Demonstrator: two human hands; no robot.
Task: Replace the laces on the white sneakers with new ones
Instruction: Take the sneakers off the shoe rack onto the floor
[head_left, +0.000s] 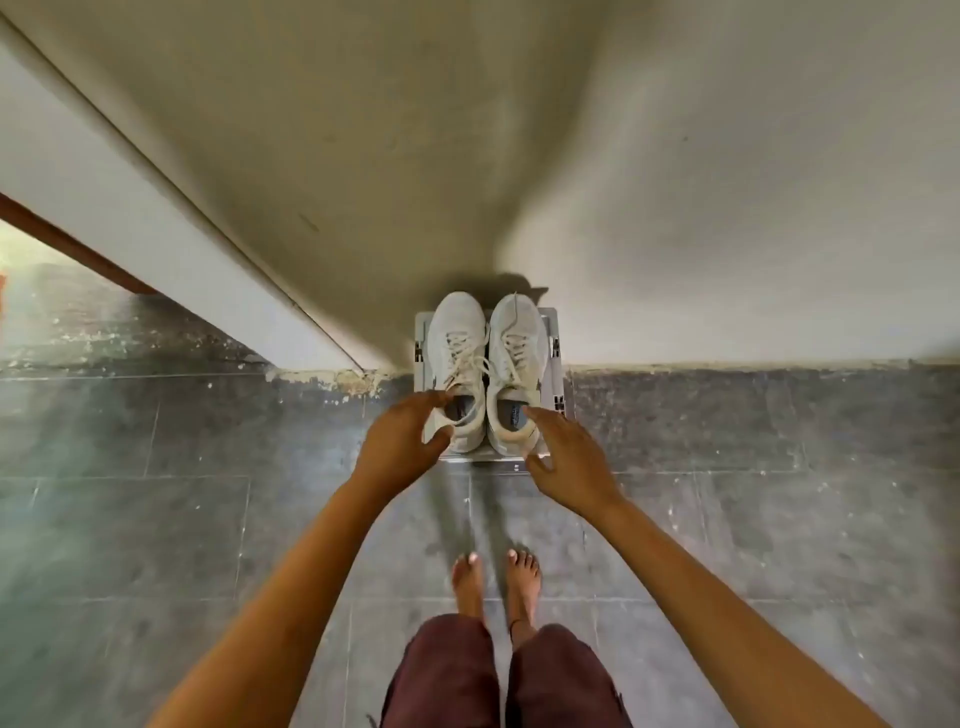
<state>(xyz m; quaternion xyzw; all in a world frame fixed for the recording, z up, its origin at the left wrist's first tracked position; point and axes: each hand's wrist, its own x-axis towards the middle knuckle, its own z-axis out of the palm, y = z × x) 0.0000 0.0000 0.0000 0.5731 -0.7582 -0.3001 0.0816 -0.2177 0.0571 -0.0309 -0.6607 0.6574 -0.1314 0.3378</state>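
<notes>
Sneakers (457, 325) largely hide their stand (551, 316); left fingers (430, 401) at one collar, grip unclear; right fingers (541, 419) spread open.

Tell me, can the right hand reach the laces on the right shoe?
Probably yes. The right hand is at the heel end of the right sneaker, and its laces lie uncovered on top, just beyond the fingers.

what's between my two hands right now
In the head view, the heel ends of the pair of white laced sneakers, on a small white stand, lie between the left hand and right hand.
</notes>
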